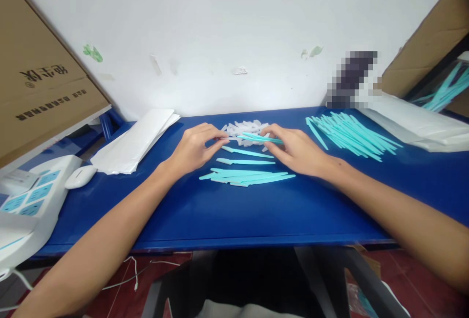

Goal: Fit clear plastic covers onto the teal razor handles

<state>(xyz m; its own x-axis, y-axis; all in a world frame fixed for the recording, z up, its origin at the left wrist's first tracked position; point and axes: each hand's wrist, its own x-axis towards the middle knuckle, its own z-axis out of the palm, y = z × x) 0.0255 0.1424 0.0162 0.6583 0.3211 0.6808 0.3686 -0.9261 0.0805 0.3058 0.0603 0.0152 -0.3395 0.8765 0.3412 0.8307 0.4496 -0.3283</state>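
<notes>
My right hand (289,147) is closed around a turquoise eyebrow razor (256,137), its tip pointing left toward my other hand. My left hand (200,146) pinches a small translucent cap (231,137) between thumb and fingertips, close to that tip. Just behind both hands lies a heap of translucent caps (245,127), partly hidden by the right fingers. On the table in front of the hands, two single razors (249,161) lie crosswise. Nearer still is a small, loosely stacked group of razors (249,177).
A larger pile of turquoise razors (351,135) lies right of my hands on the blue table (234,215). White plastic bags (134,142) are at left, more bags (414,120) at right. A white power strip (40,196), white case (81,177) and cardboard box (47,69) stand left.
</notes>
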